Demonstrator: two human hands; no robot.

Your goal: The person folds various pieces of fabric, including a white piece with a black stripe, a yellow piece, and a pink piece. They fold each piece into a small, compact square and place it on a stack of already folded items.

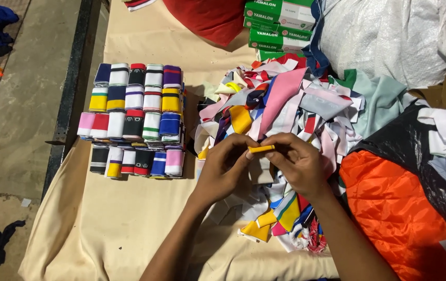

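Both hands are pinched shut on one small yellow strip. The left hand grips its left end with thumb and fingers. The right hand grips the other end the same way. The strip lies flat between them, held up just over the scraps.

Under the hands is a big pile of scraps in pink, white, yellow, red and blue. It spreads from 12 o'clock of the hands down to 6 o'clock.

At 9 o'clock, well apart from the hands, sit neat rolls in four rows. They are striped in many colours and touch each other.

All of this rests on a bench with a tan cloth over it.

At 3 o'clock is an orange bag, with black plastic on top of it. At 12 o'clock, far back, are green boxes in a stack, a red cushion to their left and a white sack to their right.
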